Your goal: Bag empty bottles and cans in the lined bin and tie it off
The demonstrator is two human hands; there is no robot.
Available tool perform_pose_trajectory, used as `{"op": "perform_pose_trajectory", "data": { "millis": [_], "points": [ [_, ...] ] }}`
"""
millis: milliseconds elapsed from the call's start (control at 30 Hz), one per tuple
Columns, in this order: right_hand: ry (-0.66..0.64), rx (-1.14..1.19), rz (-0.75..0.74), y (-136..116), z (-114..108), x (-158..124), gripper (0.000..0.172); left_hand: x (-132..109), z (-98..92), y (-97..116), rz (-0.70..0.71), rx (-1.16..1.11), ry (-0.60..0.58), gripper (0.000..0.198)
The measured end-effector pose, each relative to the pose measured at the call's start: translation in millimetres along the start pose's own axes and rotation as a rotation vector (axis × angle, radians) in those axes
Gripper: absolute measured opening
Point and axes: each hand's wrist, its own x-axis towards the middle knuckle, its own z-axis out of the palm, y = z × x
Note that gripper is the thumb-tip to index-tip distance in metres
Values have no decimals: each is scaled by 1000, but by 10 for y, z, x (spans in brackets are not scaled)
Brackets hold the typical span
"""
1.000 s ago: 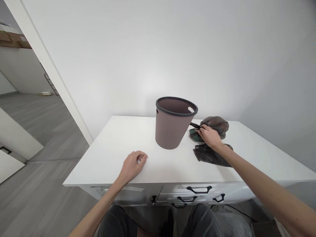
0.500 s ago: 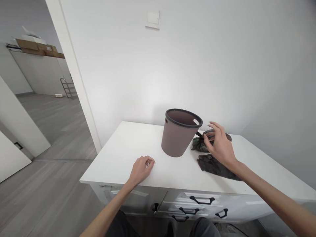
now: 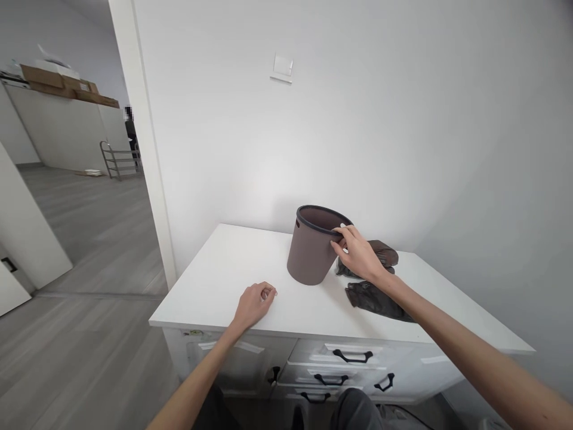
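A brownish-mauve trash can [image 3: 308,257] with a dark rim stands upright on the white cabinet top [image 3: 210,280]. My right hand [image 3: 358,254] has its fingers over the right side of the rim and its thumb against the outer wall below. Beyond and beneath that hand lies a bundled dark plastic bag [image 3: 385,254], partly hidden by it. Nearer to me, a second dark plastic bag [image 3: 380,300] lies flattened, its right part covered by my forearm. My left hand [image 3: 253,306] rests on the cabinet top left of the can, fingers curled with nothing visible in them.
Below the top are cabinet drawers with black handles [image 3: 353,356]. A white wall with a light switch [image 3: 283,65] rises behind. Through the doorway at left appear cardboard boxes [image 3: 45,76], a metal rack [image 3: 119,161] and a distant person [image 3: 131,131].
My right hand has moved left from above the bags onto the can's rim. My left hand stays resting in place. The view has shifted slightly, and a person now shows in the doorway.
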Motion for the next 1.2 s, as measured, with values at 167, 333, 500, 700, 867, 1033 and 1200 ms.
{"op": "perform_pose_trajectory", "data": {
  "millis": [167,333,500,700,867,1033,1200],
  "points": [
    [-9,77,13,-225,-180,-177,35,-1,-20,13,-14,-29,-6,41],
    [62,158,-38,-341,-423,-489,36,22,-25,37,-20,-46,-14,42],
    [253,172,171,96,-200,-1073,27,45,-42,80,-37,-69,-1,43],
    [-130,-75,383,883,638,-1640,33,49,-63,147,-69,-84,25,40],
    [-184,-228,438,845,939,-1690,27,51,-94,211,-88,-89,14,39],
    [-140,112,375,461,749,-1759,37,13,-101,202,-51,-38,-19,40],
    [-179,616,582,85,211,-1672,58,-128,-114,270,-19,-65,-82,42]
  ]
}}
